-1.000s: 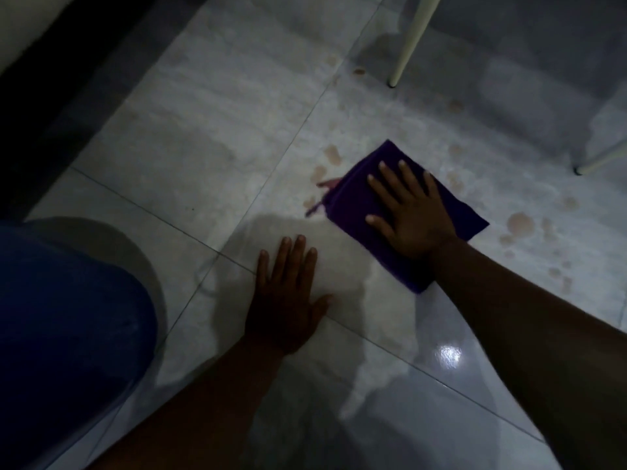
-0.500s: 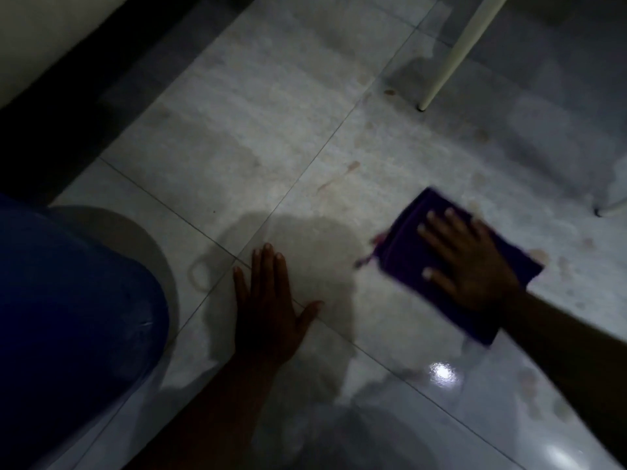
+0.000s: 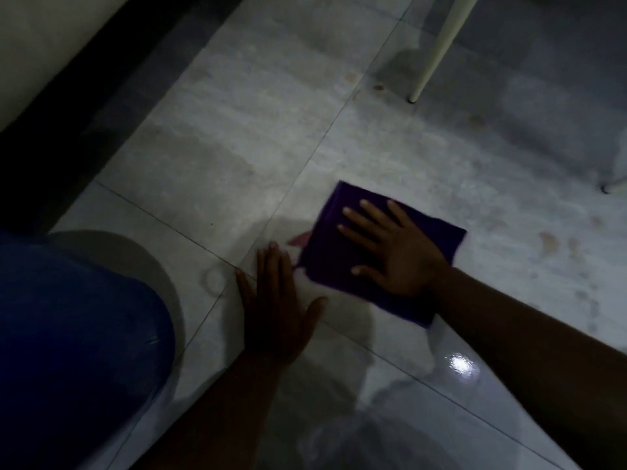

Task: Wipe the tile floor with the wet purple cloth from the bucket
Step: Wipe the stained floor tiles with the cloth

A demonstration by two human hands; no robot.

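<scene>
The purple cloth point(image 3: 342, 252) lies folded flat on the tile floor point(image 3: 244, 137), just past the line where two tiles meet, near the middle of the view. The right hand point(image 3: 397, 252) is on top of it, fingers point(image 3: 373, 212) spread wide and flat, pressing down and not pinching the cloth. The left hand point(image 3: 274, 310) rests on the bare floor just beside the cloth, also open and flat, and seems to prop the person up. A blue bucket point(image 3: 74, 334) sits at the left edge. To wipe well, I think the palm should push down evenly so the whole cloth rubs the tile and does not bunch up. Brown spots point(image 3: 549, 242) show on the floor to the right of the cloth, so that part looks like it needs wiping. A white chair leg point(image 3: 437, 45) stands farther back, so wipes that way should go around it.
</scene>
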